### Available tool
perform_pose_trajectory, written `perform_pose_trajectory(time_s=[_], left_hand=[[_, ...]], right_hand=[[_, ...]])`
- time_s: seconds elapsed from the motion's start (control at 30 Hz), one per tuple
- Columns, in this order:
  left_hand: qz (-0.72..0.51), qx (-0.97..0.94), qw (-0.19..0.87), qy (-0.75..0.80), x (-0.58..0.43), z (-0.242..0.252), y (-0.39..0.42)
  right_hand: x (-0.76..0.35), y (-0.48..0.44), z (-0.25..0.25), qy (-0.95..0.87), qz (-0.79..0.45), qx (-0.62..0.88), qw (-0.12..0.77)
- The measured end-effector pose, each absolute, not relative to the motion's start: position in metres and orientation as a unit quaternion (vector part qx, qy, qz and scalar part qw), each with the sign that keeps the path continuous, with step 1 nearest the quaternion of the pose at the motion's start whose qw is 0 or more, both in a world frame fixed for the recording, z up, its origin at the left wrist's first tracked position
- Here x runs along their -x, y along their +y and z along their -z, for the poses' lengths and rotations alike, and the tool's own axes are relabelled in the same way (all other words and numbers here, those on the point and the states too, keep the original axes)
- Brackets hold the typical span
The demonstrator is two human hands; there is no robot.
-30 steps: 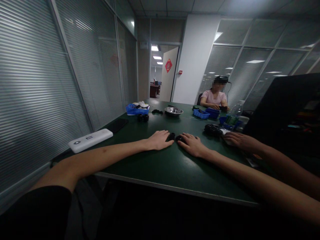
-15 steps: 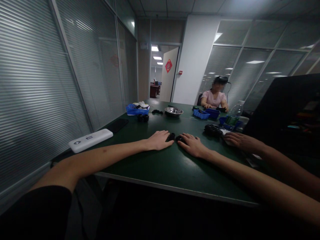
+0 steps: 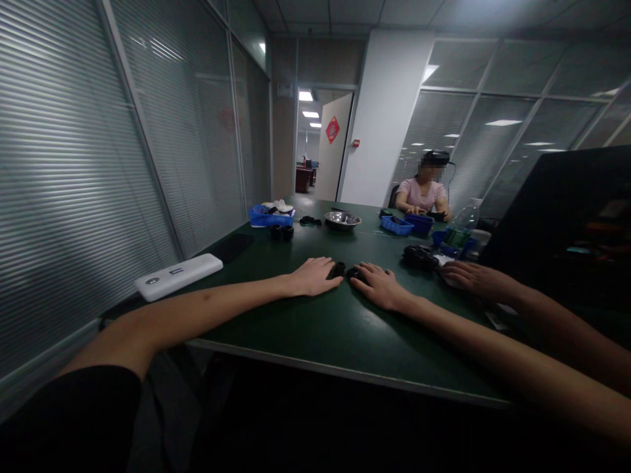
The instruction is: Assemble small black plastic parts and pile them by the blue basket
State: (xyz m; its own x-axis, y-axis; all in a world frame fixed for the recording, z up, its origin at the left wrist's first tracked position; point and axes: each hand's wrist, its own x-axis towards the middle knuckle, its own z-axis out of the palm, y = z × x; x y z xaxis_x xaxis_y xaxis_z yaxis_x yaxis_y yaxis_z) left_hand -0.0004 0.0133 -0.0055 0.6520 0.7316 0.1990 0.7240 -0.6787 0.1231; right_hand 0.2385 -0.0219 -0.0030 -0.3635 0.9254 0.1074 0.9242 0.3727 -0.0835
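My left hand rests low over the green table, its thumb and fingers around a small dark round piece. Close by on the right, my right hand curls over another small black rounded piece, thumb along the near side. A narrow gap separates the two pieces. Both are partly covered by my fingers, and their exact kind is too dark to make out.
Another person's hand lies on something pale at the right, near a black bundle. Farther back are a metal bowl, blue baskets, a plastic bottle and a seated person. A white device lies left.
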Motion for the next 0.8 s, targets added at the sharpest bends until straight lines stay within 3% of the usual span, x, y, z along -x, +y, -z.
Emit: perform_pose_trajectory(time_s=[0.8], left_hand=[[-0.117,-0.91,0.007,0.398,-0.0002,0.0079,0.0162]], right_hand=[[-0.2391,-0.0219,0.0038,-0.826,-0.004,0.559,0.073]])
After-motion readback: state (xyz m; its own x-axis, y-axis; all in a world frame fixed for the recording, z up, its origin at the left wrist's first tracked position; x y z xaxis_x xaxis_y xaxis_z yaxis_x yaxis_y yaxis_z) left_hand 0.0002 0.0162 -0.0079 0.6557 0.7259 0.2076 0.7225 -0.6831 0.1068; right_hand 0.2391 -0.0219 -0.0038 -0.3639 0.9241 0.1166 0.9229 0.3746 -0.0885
